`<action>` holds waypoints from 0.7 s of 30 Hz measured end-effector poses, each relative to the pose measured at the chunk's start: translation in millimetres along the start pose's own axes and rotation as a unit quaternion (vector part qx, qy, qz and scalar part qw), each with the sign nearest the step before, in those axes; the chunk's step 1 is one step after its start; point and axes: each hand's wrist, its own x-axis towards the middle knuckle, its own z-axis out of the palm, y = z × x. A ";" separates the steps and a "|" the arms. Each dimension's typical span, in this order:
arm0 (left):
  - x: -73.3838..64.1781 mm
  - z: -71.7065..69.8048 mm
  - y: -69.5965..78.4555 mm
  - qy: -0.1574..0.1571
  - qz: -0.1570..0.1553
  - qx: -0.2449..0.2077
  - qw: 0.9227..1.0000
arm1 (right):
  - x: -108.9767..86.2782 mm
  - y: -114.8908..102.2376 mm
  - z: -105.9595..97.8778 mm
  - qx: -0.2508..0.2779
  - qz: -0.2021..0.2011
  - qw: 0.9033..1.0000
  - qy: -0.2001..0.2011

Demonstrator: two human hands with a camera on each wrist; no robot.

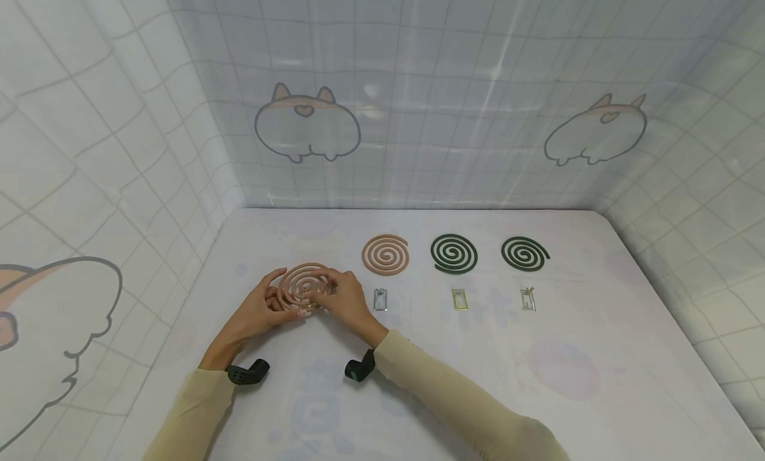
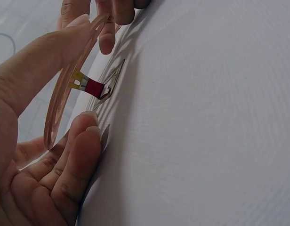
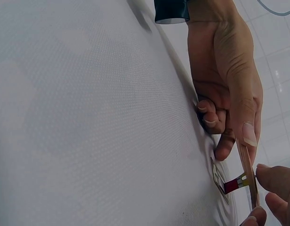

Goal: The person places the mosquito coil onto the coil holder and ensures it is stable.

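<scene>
A brown mosquito coil (image 1: 294, 281) is held close above the table at the left. My left hand (image 1: 255, 313) grips its left side, with the thumb (image 2: 44, 61) along the near edge. From the right, my right hand (image 1: 348, 300) holds the coil, its index finger at the far rim and its thumb near the centre. Beneath the coil sits a thin metal coil stand (image 2: 117, 77). The stand's raised tab (image 2: 92, 87), red and yellow, reaches up to the underside of the coil.
Right of my hands lie another brown coil (image 1: 385, 254) and two dark green coils (image 1: 454, 254), (image 1: 524, 254) in a row. Nearer stand flat metal stands: one silver (image 1: 380, 299), one yellowish (image 1: 459, 299), one with a raised tab (image 1: 528, 299). A tiled-pattern wall (image 1: 418, 102) rises behind the table.
</scene>
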 end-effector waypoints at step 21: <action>-0.9 1.7 1.9 0.010 -0.007 0.004 1.000 | 2.2 -4.4 12.3 -0.030 0.006 0.999 0.037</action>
